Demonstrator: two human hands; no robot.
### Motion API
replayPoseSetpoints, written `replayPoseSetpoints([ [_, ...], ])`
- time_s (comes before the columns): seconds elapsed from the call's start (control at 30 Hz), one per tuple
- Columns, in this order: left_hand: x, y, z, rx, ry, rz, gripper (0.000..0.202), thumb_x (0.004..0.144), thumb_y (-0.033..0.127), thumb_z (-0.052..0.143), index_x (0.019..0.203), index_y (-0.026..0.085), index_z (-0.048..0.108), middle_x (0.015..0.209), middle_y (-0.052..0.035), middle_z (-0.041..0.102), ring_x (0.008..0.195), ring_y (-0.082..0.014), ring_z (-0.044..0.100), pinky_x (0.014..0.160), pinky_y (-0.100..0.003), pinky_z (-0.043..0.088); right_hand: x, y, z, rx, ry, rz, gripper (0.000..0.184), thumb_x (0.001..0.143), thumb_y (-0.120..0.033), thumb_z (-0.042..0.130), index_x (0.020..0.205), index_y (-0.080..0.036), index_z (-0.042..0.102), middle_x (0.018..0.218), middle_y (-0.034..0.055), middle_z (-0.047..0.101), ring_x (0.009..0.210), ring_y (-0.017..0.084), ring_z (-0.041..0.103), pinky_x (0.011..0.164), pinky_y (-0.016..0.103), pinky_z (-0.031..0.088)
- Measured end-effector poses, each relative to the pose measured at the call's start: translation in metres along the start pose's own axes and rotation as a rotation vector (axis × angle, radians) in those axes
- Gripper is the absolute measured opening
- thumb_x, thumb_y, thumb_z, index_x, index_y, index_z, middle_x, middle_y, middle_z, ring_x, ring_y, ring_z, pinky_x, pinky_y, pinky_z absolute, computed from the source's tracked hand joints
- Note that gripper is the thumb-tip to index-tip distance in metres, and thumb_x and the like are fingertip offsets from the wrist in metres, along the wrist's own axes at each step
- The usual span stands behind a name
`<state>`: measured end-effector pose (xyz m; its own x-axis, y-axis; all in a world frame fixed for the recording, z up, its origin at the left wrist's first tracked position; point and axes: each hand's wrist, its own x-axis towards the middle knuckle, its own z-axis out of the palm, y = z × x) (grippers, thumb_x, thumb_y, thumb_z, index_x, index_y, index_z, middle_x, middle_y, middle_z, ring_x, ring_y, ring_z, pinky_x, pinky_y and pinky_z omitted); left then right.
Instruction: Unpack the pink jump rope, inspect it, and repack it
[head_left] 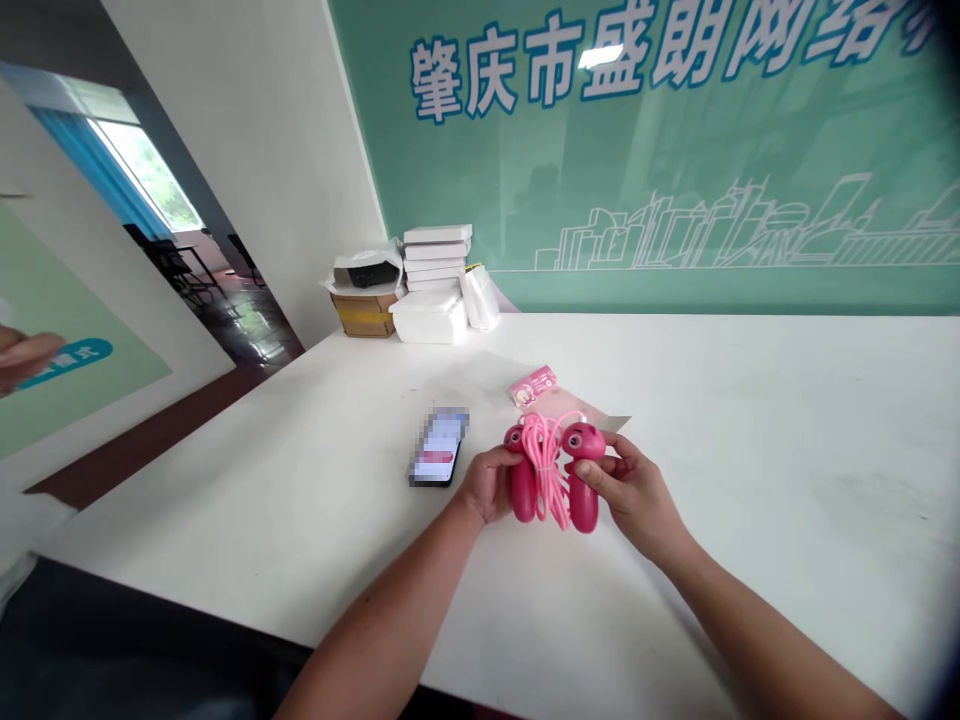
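Note:
A pink jump rope (550,470) is held up above the white table, its cord bundled between two dark-pink handles shaped like cartoon animals. My left hand (489,485) grips the left handle (523,495), thumb across its upper part. On the other side, my right hand (634,495) pinches the right handle (583,505) between thumb and fingers. Behind the rope lies a small pink printed card or packet (534,387), next to a pale pink sheet or wrapper (574,405) that the rope partly covers.
The white table (787,450) runs back to a green lettered wall. A phone (439,447) lies left of my hands. White boxes (437,255), a wrapped white bundle (429,317) and a cardboard box (364,313) stand at the back left. Another person's hand (26,358) shows at the left edge.

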<state>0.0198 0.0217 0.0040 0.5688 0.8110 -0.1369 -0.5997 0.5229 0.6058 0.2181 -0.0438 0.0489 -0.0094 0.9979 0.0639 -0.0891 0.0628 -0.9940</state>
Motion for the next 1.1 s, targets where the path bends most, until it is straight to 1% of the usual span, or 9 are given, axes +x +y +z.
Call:
replayPoseSetpoints([
  [0.2,-0.002,-0.001,0.002,-0.002,0.025,0.029,0.032,0.067,0.016,0.072,0.099,0.014,0.073,0.086,-0.0086,0.077,0.091,-0.0295,0.073,0.083,-0.036,0.053,-0.001,-0.002,0.003,0.005,0.019,-0.022,0.053,0.079,-0.052,0.083,0.118,-0.025,0.061,0.077,0.0012,0.077,0.067,0.020,0.066,0.066,0.033,0.050],
  [0.3,-0.003,-0.001,0.003,0.016,0.038,0.018,0.031,0.065,0.018,0.074,0.096,0.012,0.072,0.085,-0.0093,0.076,0.090,-0.0296,0.073,0.085,-0.037,0.052,-0.002,-0.001,0.004,0.024,0.019,-0.022,0.055,0.079,-0.055,0.082,0.118,-0.026,0.056,0.080,0.0012,0.078,0.066,0.019,0.066,0.062,0.031,0.049],
  [0.4,-0.004,0.000,0.004,0.035,0.042,0.026,0.031,0.065,0.019,0.075,0.095,0.012,0.073,0.086,-0.0098,0.076,0.089,-0.0297,0.072,0.085,-0.038,0.053,-0.002,0.001,0.003,0.034,-0.001,-0.011,0.055,0.081,-0.059,0.079,0.117,-0.027,0.051,0.081,0.0005,0.077,0.067,0.020,0.068,0.061,0.031,0.050],
  [0.53,-0.005,0.003,0.005,0.088,0.016,0.058,0.032,0.065,0.018,0.076,0.097,0.013,0.075,0.090,-0.0102,0.078,0.087,-0.0286,0.073,0.082,-0.037,0.053,-0.001,0.002,0.001,0.021,-0.006,0.004,0.055,0.083,-0.060,0.077,0.118,-0.028,0.049,0.075,-0.0008,0.075,0.070,0.022,0.070,0.068,0.035,0.054],
  [0.7,-0.005,0.008,0.003,0.132,-0.020,0.099,0.032,0.068,0.014,0.079,0.099,0.013,0.076,0.090,-0.0099,0.078,0.084,-0.0266,0.073,0.081,-0.036,0.052,0.001,0.004,-0.001,0.062,0.013,-0.010,0.055,0.082,-0.058,0.079,0.117,-0.027,0.049,0.075,0.0007,0.076,0.081,0.026,0.074,0.080,0.042,0.058],
  [0.8,-0.006,0.009,0.000,0.158,-0.035,0.103,0.032,0.069,0.016,0.081,0.101,0.013,0.076,0.093,-0.0100,0.078,0.084,-0.0263,0.073,0.081,-0.035,0.052,0.002,0.005,-0.003,0.078,0.011,-0.006,0.054,0.082,-0.057,0.079,0.116,-0.027,0.050,0.075,0.0000,0.076,0.079,0.026,0.075,0.085,0.045,0.059],
  [0.9,-0.006,0.010,-0.003,0.184,-0.036,0.102,0.032,0.069,0.016,0.084,0.099,0.014,0.075,0.090,-0.0083,0.077,0.083,-0.0246,0.072,0.080,-0.034,0.051,0.002,0.005,-0.004,0.092,0.012,-0.005,0.053,0.082,-0.056,0.080,0.116,-0.027,0.050,0.075,-0.0005,0.076,0.077,0.024,0.075,0.088,0.047,0.059],
  [0.97,-0.006,0.010,-0.005,0.201,-0.041,0.107,0.033,0.069,0.016,0.084,0.100,0.014,0.073,0.091,-0.0072,0.076,0.085,-0.0237,0.071,0.081,-0.034,0.051,0.002,0.005,-0.005,0.098,0.018,-0.006,0.054,0.082,-0.056,0.081,0.116,-0.027,0.050,0.078,-0.0001,0.077,0.078,0.024,0.075,0.089,0.048,0.060],
  [1.1,-0.006,0.012,-0.004,0.233,-0.074,0.113,0.035,0.070,0.015,0.084,0.103,0.015,0.071,0.095,-0.0076,0.076,0.092,-0.0257,0.072,0.084,-0.035,0.050,0.002,0.005,-0.007,0.089,0.033,-0.001,0.056,0.080,-0.056,0.082,0.117,-0.027,0.051,0.080,0.0007,0.077,0.090,0.026,0.076,0.092,0.049,0.060],
])
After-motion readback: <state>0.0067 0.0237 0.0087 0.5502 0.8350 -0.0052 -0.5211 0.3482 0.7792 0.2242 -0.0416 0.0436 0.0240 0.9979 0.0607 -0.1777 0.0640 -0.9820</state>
